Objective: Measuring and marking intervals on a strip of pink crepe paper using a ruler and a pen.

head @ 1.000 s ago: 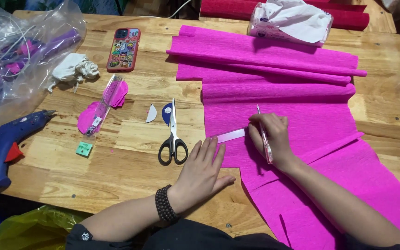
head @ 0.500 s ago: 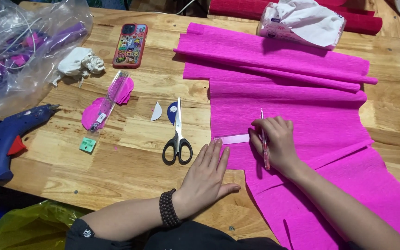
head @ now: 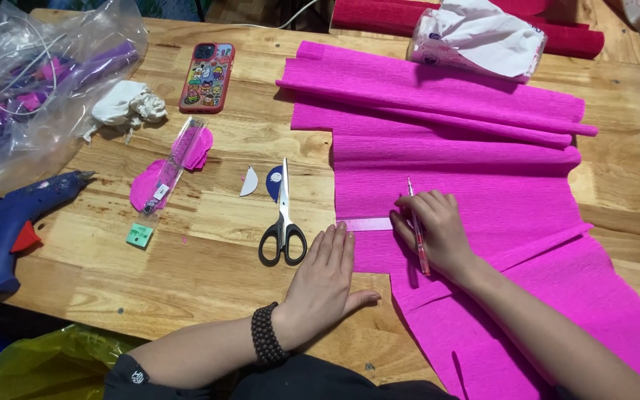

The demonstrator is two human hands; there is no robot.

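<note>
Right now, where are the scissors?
In the head view, the scissors lie closed on the wooden table, just left of the pink crepe paper, blades pointing away, handles near the left hand.

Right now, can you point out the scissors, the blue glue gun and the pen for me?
scissors point(head: 284, 222): head view, on the pivot where blades meet the black handles.
blue glue gun point(head: 20, 208): head view, on the middle of its body.
pen point(head: 418, 237): head view, on the shaft held in the right hand point(head: 435, 226).
</note>
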